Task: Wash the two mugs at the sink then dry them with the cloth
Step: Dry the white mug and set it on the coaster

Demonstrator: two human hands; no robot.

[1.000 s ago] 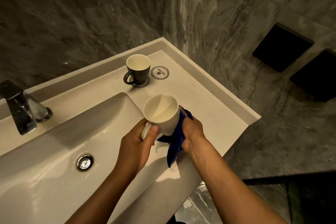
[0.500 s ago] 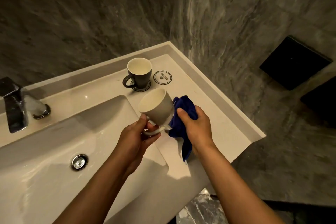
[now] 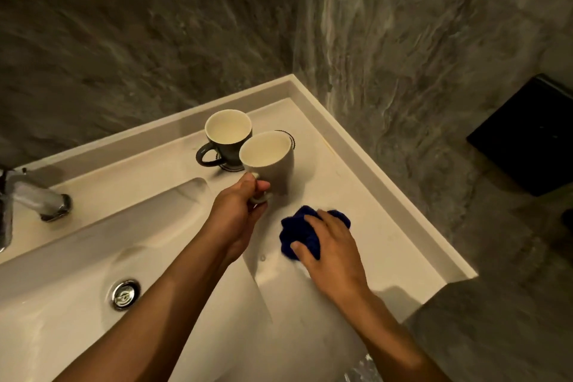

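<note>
A view from above onto a pale washbasin counter set into a corner of grey marbled wall.

At the far left, a chrome tap [image 3: 37,205] juts over the sink [image 3: 62,304], a wide white basin with a round metal drain [image 3: 125,294] near its bottom.

Moving right, a dark mug [image 3: 224,141] with a cream inside stands upright at the back of the counter [image 3: 387,226], its handle pointing left toward the tap. It sits on a round coaster, of which only an edge shows.

Just in front and to the right of it is a white mug [image 3: 268,161], upright and empty, its rim overlapping the dark mug in this view. The left hand [image 3: 238,217] comes up from below, fingers curled closed around the white mug's handle, thumb on top. The base of the mug is hidden behind the hand and its own body, so it is hard to tell whether it rests on the counter or is held just above it. A thin dark arc behind its rim looks like the edge of a second coaster.

Further right, the right hand [image 3: 330,253] lies palm down on the counter, fingers loosely bent over a bunched blue cloth [image 3: 305,231], pressing it against the surface. The cloth sits near the white mug, apart from it.

At the far right, off the counter, a black box [image 3: 527,133] sits low against the wall.
</note>
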